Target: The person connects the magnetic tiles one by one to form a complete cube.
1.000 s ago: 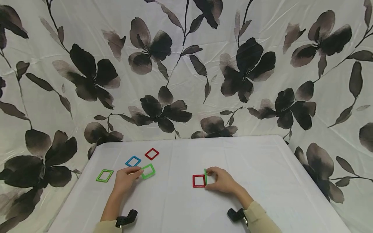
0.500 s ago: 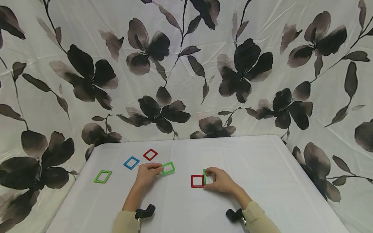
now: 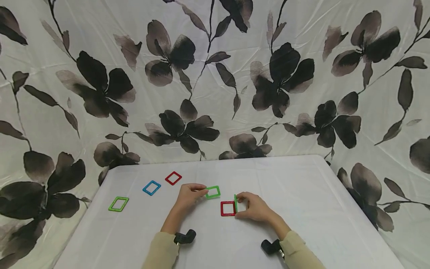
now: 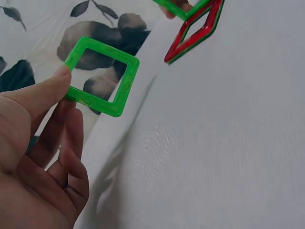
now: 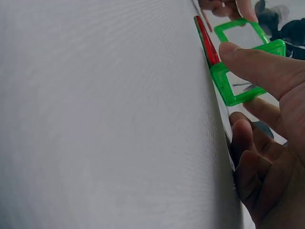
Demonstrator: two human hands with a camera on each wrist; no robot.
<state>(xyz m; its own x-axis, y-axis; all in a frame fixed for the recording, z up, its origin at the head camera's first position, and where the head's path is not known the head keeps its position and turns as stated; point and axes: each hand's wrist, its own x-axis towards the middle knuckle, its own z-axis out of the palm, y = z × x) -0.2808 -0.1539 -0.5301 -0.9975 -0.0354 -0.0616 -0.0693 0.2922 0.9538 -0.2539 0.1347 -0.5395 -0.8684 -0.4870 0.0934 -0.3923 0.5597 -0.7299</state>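
My left hand (image 3: 189, 196) pinches a green square magnetic tile (image 4: 126, 88) by one edge between thumb and fingers, held above the table. A red square tile (image 3: 228, 215) lies flat near the table's middle, just below and right of it. Along the red tile's right edge a second green tile (image 3: 236, 203) stands upright. The thumb and fingers of my right hand (image 3: 256, 209) grip that upright tile at its near and far sides. In the right wrist view, the thumb covers part of this tile (image 5: 222, 85), and the left hand's tile shows behind it.
On the left of the white table (image 3: 302, 186) lie a blue tile (image 3: 156, 190), another red tile (image 3: 177, 181) and a green tile (image 3: 115, 210), all flat and apart. A cloth with dark flowers (image 3: 285, 74) hangs behind the table's far edge.
My left hand has carried its green tile rightward, from beside the blue tile to close by the red tile. The right hand stays put, holding the upright green tile.
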